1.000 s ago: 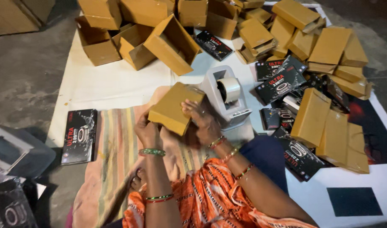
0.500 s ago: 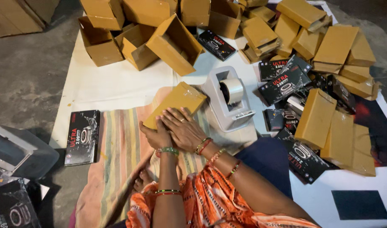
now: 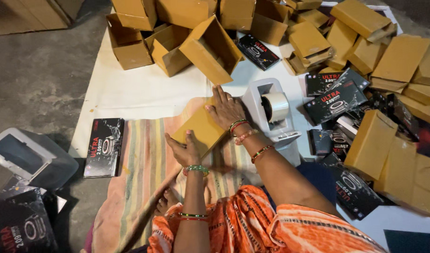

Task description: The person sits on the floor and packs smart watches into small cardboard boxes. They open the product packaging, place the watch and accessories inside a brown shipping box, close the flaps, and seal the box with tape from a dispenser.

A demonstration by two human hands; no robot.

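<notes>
1. A flat brown box (image 3: 201, 129) is shown lying on a striped cloth (image 3: 144, 164) on the floor, held between the two hands.
2. The left hand (image 3: 184, 151) is set at the near edge of the box. Its grip is closed about that edge, with the thumb laid on top; the fingers beneath cannot be seen.
3. The right hand (image 3: 226, 108) is laid flat on the far corner of the box. Its grip is fully open, with the fingers spread, and nothing is clasped; the box is only pressed down.
4. The step in hand is judged to be the flattening or closing of the box against the cloth.
5. A tape dispenser (image 3: 271, 110) is seen just beyond the right grip, on its outer side. Taping would call for one hand to be freed while the box is pinned by the other.
6. A black carton (image 3: 104, 146) lies well outside the left grip, and open boxes (image 3: 210, 47) are heaped ahead of both grips on a white sheet (image 3: 144, 89).
</notes>
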